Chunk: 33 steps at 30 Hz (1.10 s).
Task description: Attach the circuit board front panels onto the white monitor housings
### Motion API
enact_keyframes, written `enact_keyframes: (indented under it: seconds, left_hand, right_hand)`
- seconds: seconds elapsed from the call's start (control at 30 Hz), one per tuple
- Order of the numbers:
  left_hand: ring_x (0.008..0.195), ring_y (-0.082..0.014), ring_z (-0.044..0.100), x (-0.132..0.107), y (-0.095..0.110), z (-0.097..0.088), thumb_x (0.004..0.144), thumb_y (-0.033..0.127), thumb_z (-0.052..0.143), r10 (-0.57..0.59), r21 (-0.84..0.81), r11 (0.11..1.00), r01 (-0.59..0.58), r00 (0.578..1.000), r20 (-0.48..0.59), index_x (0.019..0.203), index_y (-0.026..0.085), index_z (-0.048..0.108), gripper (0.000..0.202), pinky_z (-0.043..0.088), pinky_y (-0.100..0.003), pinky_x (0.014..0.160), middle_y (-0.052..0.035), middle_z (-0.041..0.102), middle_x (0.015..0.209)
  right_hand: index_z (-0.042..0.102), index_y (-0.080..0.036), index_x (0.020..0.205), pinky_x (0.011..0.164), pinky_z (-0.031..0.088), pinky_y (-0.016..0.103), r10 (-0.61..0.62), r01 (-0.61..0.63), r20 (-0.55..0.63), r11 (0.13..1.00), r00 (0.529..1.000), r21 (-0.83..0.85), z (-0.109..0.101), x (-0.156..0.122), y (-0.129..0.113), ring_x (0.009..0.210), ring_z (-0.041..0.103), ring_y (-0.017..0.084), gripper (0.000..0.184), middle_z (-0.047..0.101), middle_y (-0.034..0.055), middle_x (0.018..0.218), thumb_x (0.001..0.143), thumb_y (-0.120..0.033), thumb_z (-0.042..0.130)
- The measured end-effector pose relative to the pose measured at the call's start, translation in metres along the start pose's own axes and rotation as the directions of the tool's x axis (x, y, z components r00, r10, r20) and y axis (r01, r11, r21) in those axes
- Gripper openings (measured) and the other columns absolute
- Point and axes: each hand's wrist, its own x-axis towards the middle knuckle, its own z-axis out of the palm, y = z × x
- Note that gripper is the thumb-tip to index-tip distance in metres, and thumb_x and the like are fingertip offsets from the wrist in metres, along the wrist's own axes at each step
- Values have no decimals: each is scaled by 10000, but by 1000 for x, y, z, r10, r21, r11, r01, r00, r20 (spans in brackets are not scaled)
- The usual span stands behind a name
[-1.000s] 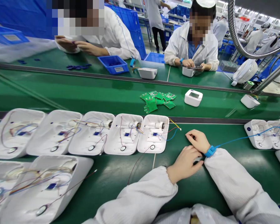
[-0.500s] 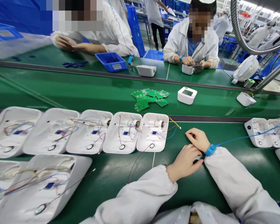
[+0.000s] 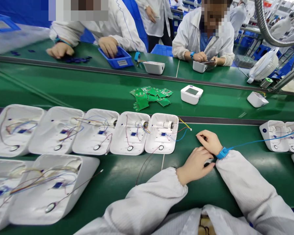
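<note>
My left hand [image 3: 196, 164] rests on the green bench with its fingers bent up against my right wrist. Between its thumb and fingers shows a small grey-and-dark thing [image 3: 209, 161], mostly covered. Just above it, my right hand [image 3: 210, 142] lies with curled fingers; whatever they hold, if anything, is hidden. A blue wrist strap [image 3: 222, 153] circles my right wrist. Nearest to my hands on the left is an open white plastic housing [image 3: 171, 143], with a speaker [image 3: 161, 148] and loose wires; a white connector [image 3: 190, 129] ends its yellow wires.
More open housings [image 3: 127, 117] stand in rows at left, others [image 3: 267, 133] at right. Green circuit boards [image 3: 141, 99] and a white device with a screen [image 3: 191, 94] lie on the middle strip. Across the bench, two people work; a blue cord [image 3: 259, 141] runs right from my strap.
My hands keep nearly the same pose while the view shifts slightly. Opposite at left, a co-worker's hands have parted, one now at the blue bin, the other on the bench.
</note>
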Motion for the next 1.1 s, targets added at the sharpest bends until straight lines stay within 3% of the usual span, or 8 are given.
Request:
enact_keyframes:
  seconds: [0.43, 1.1]
  left_hand:
    - [1086, -272, 620, 0, -1, 2, 870, 285, 624, -5, -21, 1000, 5, 1000, -9, 1029, 220, 684, 181, 457, -427, 944, -69, 739, 1093]
    - [1061, -268, 614, 0, -2, 2, 862, 268, 648, 3, 2, 1000, -3, 1000, -3, 984, 205, 689, 143, 449, -405, 894, -61, 742, 1061]
  right_hand:
    - [722, -227, 896, 675, 486, 303, -1, 1, 0, 1000, 1000, -15, 0, 0, 2, 748, 642, 173, 193, 718, 37, 866, 945, -308, 553]
    - [719, -226, 901, 694, 483, 304, -6, 6, 4, 1000, 1000, -9, 0, 0, 1, 754, 634, 171, 183, 711, 35, 852, 943, -296, 556]
